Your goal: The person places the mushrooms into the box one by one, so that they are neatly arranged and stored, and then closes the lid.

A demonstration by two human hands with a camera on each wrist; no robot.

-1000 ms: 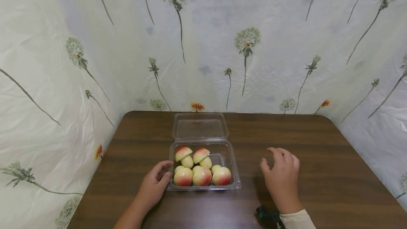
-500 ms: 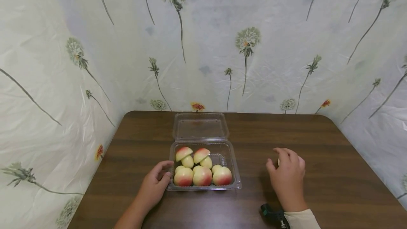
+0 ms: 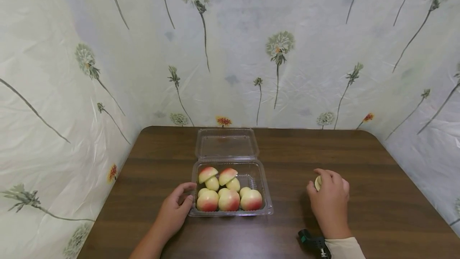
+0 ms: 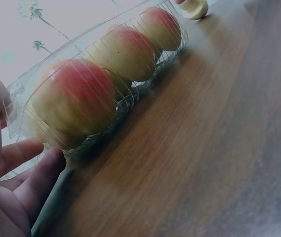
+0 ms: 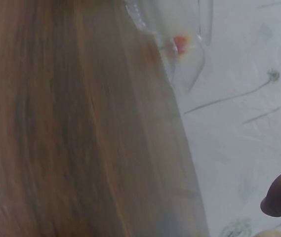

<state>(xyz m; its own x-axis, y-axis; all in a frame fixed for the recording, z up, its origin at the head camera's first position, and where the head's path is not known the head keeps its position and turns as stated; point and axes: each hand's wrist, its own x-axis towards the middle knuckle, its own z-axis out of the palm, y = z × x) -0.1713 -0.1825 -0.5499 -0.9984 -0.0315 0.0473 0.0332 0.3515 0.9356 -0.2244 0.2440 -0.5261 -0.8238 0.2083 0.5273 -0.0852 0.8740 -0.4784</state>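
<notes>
A clear plastic clamshell box (image 3: 266, 211) lies with its lid (image 3: 227, 143) folded back. Inside are several toy mushrooms (image 3: 229, 200) with red-and-yellow caps and pale stems: two on their sides at the back, a row in front. My left hand (image 3: 176, 206) holds the box's left side; the left wrist view shows fingertips (image 4: 51, 160) against the clear wall. To the right, my right hand (image 3: 331, 203) grips another toy mushroom (image 3: 318, 183), mostly hidden by the fingers. Its pale part (image 4: 195, 9) also appears in the left wrist view.
Everything rests on a dark wooden table (image 3: 280, 147) with rounded far corners. A flower-printed sheet (image 3: 237, 43) hangs behind and at both sides. A black device (image 3: 312, 240) is strapped at the right wrist, beside a pale sleeve (image 3: 345, 248).
My right hand has moved a little to the right, away from the box. More of the mushroom's pale part shows between thumb and fingers. Left hand and box stay put.
</notes>
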